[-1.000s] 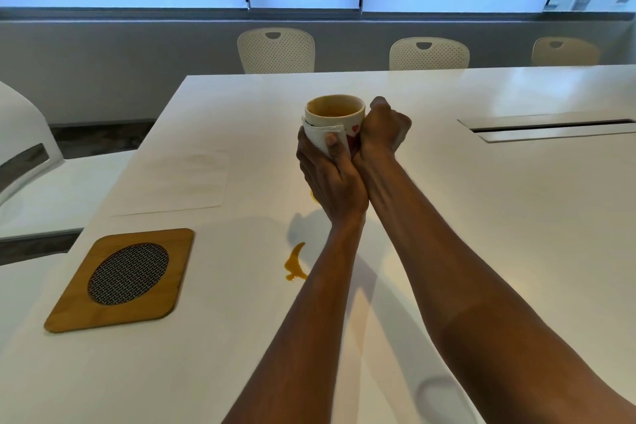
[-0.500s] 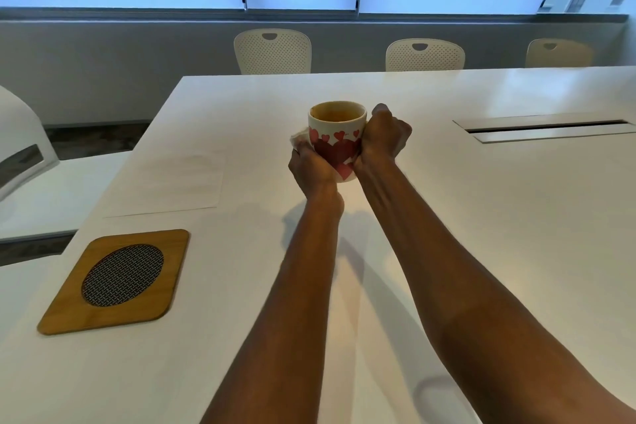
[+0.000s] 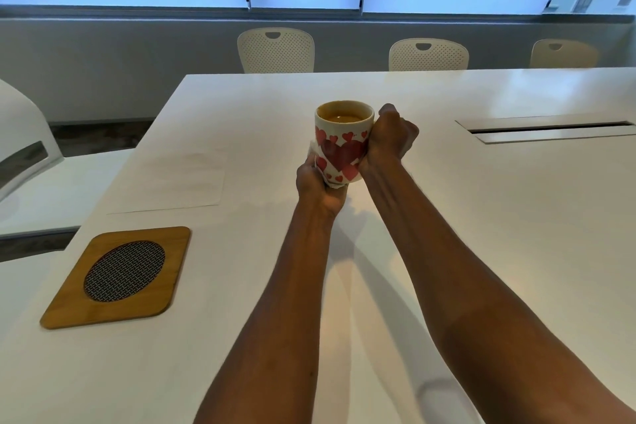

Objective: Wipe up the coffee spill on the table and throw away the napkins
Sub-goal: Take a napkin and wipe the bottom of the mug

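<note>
A white mug (image 3: pixel 344 144) with red hearts, coffee inside, is held up over the middle of the white table (image 3: pixel 481 217). My right hand (image 3: pixel 390 138) grips its right side, where the handle is hidden. My left hand (image 3: pixel 318 186) presses a white napkin (image 3: pixel 315 151) against the mug's lower left side and base. The coffee spill is hidden behind my left forearm.
A wooden trivet (image 3: pixel 118 277) with a mesh centre lies at the near left. A paper sheet (image 3: pixel 172 179) lies left of the mug. A cable slot (image 3: pixel 550 129) is in the table at the right. Three chairs (image 3: pixel 275 50) line the far edge.
My left hand with the napkin slid from the mug's front down to its lower left and base, uncovering the hearts. My left forearm now covers the spill seen earlier.
</note>
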Demonstrator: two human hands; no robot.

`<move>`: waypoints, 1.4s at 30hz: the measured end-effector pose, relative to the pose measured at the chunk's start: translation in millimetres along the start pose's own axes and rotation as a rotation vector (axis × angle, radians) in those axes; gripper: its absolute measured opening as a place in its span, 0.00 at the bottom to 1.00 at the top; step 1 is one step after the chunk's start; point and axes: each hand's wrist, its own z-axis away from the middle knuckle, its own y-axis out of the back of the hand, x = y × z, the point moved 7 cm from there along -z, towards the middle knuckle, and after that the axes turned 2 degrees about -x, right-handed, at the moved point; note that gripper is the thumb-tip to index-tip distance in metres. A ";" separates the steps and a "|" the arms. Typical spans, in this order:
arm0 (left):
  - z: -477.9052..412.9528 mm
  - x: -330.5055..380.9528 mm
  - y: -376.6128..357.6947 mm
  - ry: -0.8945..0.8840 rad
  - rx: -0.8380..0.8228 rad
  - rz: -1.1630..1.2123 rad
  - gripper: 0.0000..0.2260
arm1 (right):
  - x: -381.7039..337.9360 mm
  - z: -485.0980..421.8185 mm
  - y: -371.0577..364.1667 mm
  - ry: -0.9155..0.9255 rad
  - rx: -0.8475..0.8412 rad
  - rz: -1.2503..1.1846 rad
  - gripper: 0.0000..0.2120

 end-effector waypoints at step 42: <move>6.3 -12.7 7.5 -0.045 0.010 0.169 0.19 | 13.7 9.3 9.7 0.008 0.009 -0.022 0.19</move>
